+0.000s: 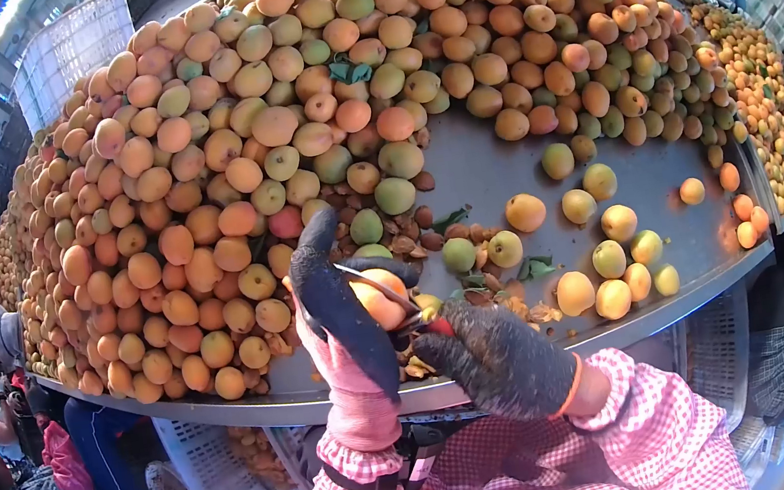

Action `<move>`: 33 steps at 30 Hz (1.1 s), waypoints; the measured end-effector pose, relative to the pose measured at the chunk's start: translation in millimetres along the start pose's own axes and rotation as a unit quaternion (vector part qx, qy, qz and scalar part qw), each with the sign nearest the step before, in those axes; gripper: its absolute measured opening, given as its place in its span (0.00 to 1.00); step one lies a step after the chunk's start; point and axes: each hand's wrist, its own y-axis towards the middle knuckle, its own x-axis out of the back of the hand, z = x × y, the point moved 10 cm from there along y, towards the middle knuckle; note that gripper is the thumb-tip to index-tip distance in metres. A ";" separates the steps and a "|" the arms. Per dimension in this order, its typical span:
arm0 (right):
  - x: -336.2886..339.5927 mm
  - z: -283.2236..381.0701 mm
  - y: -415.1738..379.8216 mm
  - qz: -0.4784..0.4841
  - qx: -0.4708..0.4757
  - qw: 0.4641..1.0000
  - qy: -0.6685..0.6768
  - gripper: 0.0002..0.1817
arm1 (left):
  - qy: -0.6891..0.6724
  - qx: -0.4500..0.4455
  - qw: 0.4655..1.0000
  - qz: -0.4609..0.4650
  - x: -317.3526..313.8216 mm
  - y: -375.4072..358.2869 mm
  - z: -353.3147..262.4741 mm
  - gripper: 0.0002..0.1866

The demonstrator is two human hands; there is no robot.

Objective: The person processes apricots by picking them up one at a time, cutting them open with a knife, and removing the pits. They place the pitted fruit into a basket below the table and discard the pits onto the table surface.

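Piled fruit point(201, 171) crowds a metal table point(469, 154); over its near edge, I watch the left hand point(322, 280) grip one apricot point(381, 297), the right hand point(503, 355) clench a red-handled tool point(440, 326), apparently mid-cut; next calls for steadiness.

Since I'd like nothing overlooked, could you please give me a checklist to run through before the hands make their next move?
1. Fruit held in the left hand: ok.
2. Red-handled tool gripped in the right hand: ok.
3. Dark gloves worn on both hands: ok.
4. Left fingers safely away from the tool's tip: cannot tell, too small to make out.
5. Metal table free of debris near the hands: not ok, leaves and scraps lie there.
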 end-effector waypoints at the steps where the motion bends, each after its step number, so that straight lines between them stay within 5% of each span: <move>1: -0.7 -12.9 0.4 0.007 -0.054 0.996 0.066 0.12 | -0.001 -0.004 1.000 0.004 -1.4 -1.3 -5.0 0.25; 3: -1.0 -29.1 0.7 0.005 -0.104 0.987 0.124 0.12 | -0.206 0.040 0.974 0.089 -23.8 -8.6 -8.0 0.29; 4: 8.8 -19.9 2.0 -0.044 -0.028 0.987 0.150 0.13 | -0.374 0.075 0.909 0.166 -34.8 -14.1 -6.0 0.28; 5: 19.1 -9.8 -0.9 -0.092 0.049 0.979 0.176 0.14 | -0.376 0.075 0.907 0.174 -35.6 -16.1 -0.8 0.28; 6: 19.4 6.4 -11.3 -0.102 0.126 0.986 0.043 0.15 | -0.419 0.115 0.883 0.174 -37.5 -19.1 10.2 0.28; 7: 20.4 6.7 -14.4 -0.101 0.127 0.986 0.042 0.15 | -0.461 0.155 0.857 0.168 -39.0 -21.8 17.9 0.28; 9: 11.8 6.4 -12.9 -0.059 0.104 0.993 -0.014 0.15 | -0.420 0.163 0.885 0.119 -27.8 -17.9 20.8 0.28; 12: 18.9 6.4 -2.9 0.004 0.029 0.996 0.086 0.15 | -0.155 0.069 0.970 0.171 -11.4 -2.1 1.9 0.33; 15: 12.1 -3.4 -2.6 0.066 -0.011 0.992 0.105 0.15 | -0.021 0.054 0.964 0.260 -14.9 -1.3 7.7 0.27; 17: 17.7 7.7 -9.1 -0.020 0.077 0.985 -0.153 0.11 | 0.141 -0.066 0.975 0.157 -12.7 4.4 10.7 0.22; 18: 19.7 -19.3 -6.7 -0.073 -0.057 0.995 0.037 0.12 | 0.021 0.019 0.987 0.159 -15.1 -2.5 19.9 0.20; 21: 23.7 -0.2 -5.0 -0.029 -0.007 0.991 -0.134 0.13 | -0.018 0.124 0.988 0.094 -31.8 -12.0 3.4 0.17; 23: 23.4 0.9 -4.3 0.011 -0.019 0.980 -0.197 0.13 | -0.005 0.077 0.994 0.076 -26.6 -11.1 -2.6 0.22; 25: 33.0 -8.9 -4.5 -0.019 -0.063 0.994 -0.089 0.14 | 0.081 -0.018 0.993 0.087 -25.3 -11.5 -7.1 0.25; 27: 27.6 -22.6 -5.6 -0.016 -0.090 0.993 -0.080 0.14 | 0.096 -0.012 0.989 0.115 -25.3 -11.6 -3.5 0.25; 33: 9.9 -27.4 -0.5 0.022 -0.048 0.991 -0.119 0.13 | 0.043 0.173 0.982 0.062 -16.7 -6.0 27.3 0.20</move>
